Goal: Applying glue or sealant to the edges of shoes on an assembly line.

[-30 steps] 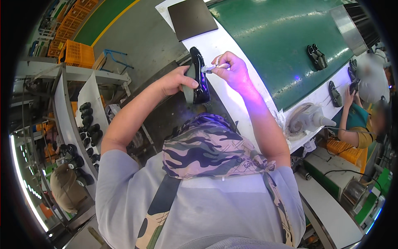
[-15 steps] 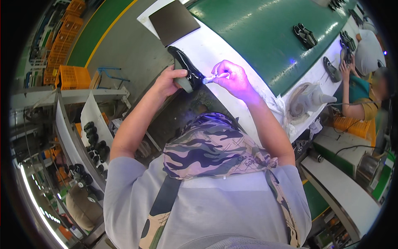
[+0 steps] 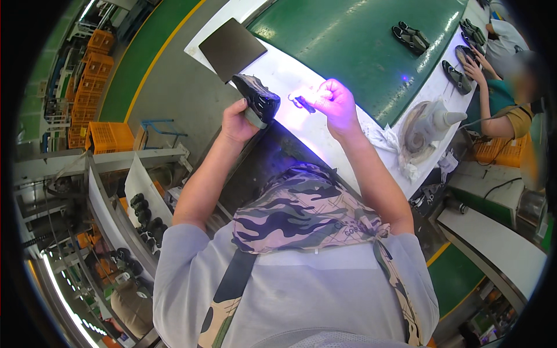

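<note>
Head view: the left hand's [image 3: 235,122] grip is wrapped around a glossy black shoe [image 3: 259,103] near the white surface's [image 3: 299,132] edge; the right hand [image 3: 338,104] pinches a small dark item [image 3: 305,105] (too glared to name). The shoe is probably light, stiff, slippery; best held by its sole.

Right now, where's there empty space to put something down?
The green surface has room left of the dark shoe pair. The white ledge has a bare patch between the dark square board and the right hand. It's crowded around the bottle and crumpled cloth.
</note>
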`<state>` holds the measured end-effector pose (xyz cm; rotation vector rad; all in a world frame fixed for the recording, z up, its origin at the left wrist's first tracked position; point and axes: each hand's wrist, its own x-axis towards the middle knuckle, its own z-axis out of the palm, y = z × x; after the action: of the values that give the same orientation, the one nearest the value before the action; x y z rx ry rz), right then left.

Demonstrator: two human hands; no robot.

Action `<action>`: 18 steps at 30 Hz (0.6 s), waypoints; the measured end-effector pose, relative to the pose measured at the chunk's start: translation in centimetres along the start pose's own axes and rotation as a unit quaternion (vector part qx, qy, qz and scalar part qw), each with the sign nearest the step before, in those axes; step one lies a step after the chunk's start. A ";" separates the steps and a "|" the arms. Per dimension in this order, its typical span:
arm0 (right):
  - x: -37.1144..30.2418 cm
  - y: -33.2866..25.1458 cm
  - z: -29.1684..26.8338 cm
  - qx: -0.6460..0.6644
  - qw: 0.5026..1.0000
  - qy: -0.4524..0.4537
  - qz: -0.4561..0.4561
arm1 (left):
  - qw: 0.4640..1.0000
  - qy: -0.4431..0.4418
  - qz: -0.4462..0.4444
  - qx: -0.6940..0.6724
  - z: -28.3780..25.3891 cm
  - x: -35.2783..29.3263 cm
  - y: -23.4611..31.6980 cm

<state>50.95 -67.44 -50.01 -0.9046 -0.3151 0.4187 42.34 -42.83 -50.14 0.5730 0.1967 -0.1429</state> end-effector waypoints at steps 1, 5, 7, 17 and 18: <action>0.0 0.0 0.2 -0.011 1.000 0.011 -0.003 | 1.000 -0.005 0.000 -0.008 0.1 0.1 -0.3; 0.3 0.0 0.8 -0.044 0.997 0.054 -0.025 | 0.998 -0.022 -0.019 -0.056 0.3 0.5 -1.3; 0.3 0.0 0.9 -0.040 0.997 0.062 -0.015 | 0.998 -0.018 -0.018 -0.056 0.4 0.7 -1.8; 0.0 -0.1 -1.3 -0.107 0.981 0.161 0.029 | 0.995 -0.004 0.020 0.102 1.1 2.6 -3.0; -0.2 -0.4 -1.4 -0.114 0.980 0.164 0.023 | 0.995 -0.006 0.014 0.103 1.1 2.9 -3.1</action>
<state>51.51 -68.69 -50.51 -1.1894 -0.0384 0.2730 44.76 -46.27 -51.52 0.7789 0.1626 -0.1401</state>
